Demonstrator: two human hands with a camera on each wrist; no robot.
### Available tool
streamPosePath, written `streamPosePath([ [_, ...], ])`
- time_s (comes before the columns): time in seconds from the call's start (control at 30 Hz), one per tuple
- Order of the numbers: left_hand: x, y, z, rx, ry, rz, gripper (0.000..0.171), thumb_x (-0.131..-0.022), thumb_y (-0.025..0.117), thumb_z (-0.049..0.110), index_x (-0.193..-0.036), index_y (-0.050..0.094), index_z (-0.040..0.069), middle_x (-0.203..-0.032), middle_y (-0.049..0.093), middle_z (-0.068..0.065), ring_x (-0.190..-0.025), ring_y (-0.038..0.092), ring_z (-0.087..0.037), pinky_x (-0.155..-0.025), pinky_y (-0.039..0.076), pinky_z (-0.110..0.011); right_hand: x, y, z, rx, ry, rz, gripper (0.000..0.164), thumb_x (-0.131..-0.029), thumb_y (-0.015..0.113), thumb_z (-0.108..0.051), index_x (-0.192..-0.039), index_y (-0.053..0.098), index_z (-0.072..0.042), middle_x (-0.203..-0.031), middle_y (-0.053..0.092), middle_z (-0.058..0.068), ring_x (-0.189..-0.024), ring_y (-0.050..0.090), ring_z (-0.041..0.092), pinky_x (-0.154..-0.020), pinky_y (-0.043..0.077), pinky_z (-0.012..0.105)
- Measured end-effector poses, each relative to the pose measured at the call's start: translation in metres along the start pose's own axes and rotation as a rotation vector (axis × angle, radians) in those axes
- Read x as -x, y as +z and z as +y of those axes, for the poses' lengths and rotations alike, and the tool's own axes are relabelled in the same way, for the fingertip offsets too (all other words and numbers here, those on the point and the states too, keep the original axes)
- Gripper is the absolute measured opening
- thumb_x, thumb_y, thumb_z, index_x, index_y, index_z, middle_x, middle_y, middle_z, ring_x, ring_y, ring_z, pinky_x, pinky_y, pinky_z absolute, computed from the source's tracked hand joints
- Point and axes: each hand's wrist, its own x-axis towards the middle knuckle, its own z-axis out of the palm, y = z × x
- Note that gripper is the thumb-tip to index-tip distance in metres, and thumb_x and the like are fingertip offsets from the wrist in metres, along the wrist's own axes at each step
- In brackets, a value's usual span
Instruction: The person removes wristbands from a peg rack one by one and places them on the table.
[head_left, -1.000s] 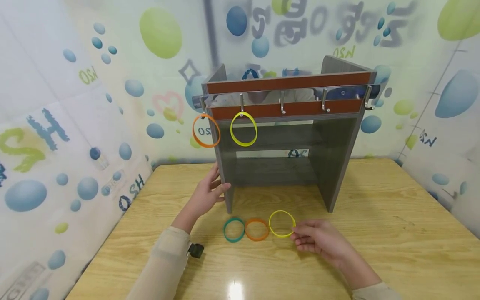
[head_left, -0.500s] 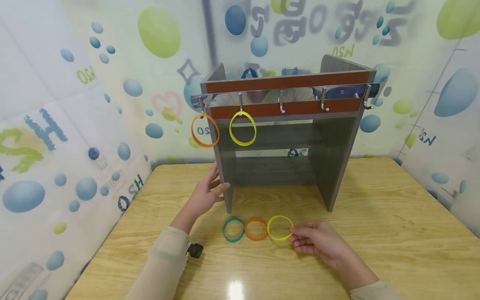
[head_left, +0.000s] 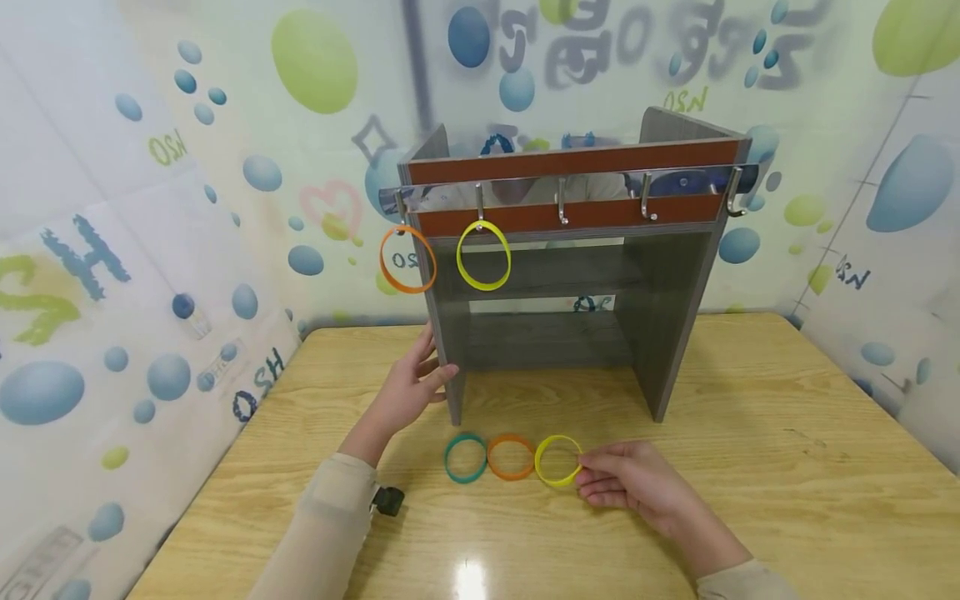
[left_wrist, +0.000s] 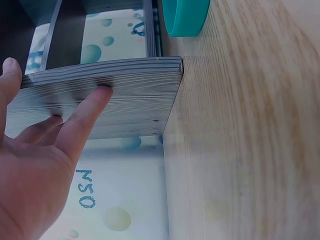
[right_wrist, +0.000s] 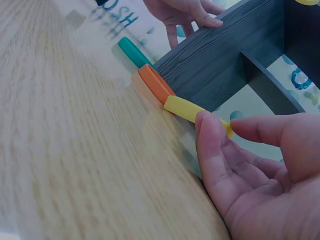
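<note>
My right grip (head_left: 633, 483) is narrow, pinching the low yellow band (right_wrist: 182, 108) by its right edge. In the head view that band ends a row at the tabletop (head_left: 787, 467), just right of the low orange band (right_wrist: 156, 84), with the teal band (right_wrist: 134, 52) beyond. The right wrist view shows the yellow edge between my fingertips (whether that edge touches the wood, I cannot tell). My left grip (head_left: 405, 392) holds the grey stand (head_left: 671, 325) by its left side panel; the left wrist view shows fingers against the outer face, which the head view mostly hides. Only the head view takes in the whole hook rail (head_left: 517, 192), with an orange ring (head_left: 407, 290) on its leftmost hook and a yellow ring (head_left: 483, 287) on the second.
</note>
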Motion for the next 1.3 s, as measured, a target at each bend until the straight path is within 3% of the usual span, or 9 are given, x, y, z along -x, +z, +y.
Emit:
streamPosePath([
  [0.27, 0.0000, -0.0005, 0.0006, -0.010, 0.003, 0.008, 0.086, -0.109, 0.063, 0.019, -0.169, 0.010, 0.049, -0.179, 0.023, -0.007, -0.153, 0.043, -0.046, -0.091, 0.064, -0.058, -0.0004, 0.0022, -0.0008, -0.001, 0.001, 0.007, 0.036, -0.105, 0.063, -0.014, -0.124, 0.062, 0.018, -0.091, 0.078, 0.004, -0.081, 0.077, 0.011, -0.079, 0.066, 0.025],
  [0.67, 0.0003, -0.0004, 0.0014, -0.007, 0.012, 0.000, 0.085, -0.109, 0.063, 0.020, -0.167, 0.011, 0.055, -0.179, 0.024, -0.006, -0.154, 0.043, -0.046, -0.091, 0.064, -0.058, -0.0003, 0.0061, 0.0028, 0.113, -0.015, 0.060, 0.049, -0.105, 0.064, -0.011, -0.136, 0.053, 0.026, -0.095, 0.077, 0.007, -0.079, 0.075, 0.011, -0.076, 0.067, 0.026],
  [1.3, -0.0001, 0.0001, -0.0005, -0.010, 0.006, 0.000, 0.085, -0.109, 0.063, 0.022, -0.168, 0.011, 0.054, -0.178, 0.024, -0.006, -0.153, 0.044, -0.045, -0.091, 0.064, -0.057, 0.0016, 0.0065, -0.0004, 0.107, -0.009, 0.048, 0.057, -0.105, 0.064, -0.011, -0.144, 0.045, 0.026, -0.099, 0.078, 0.010, -0.081, 0.075, 0.011, -0.076, 0.067, 0.027],
])
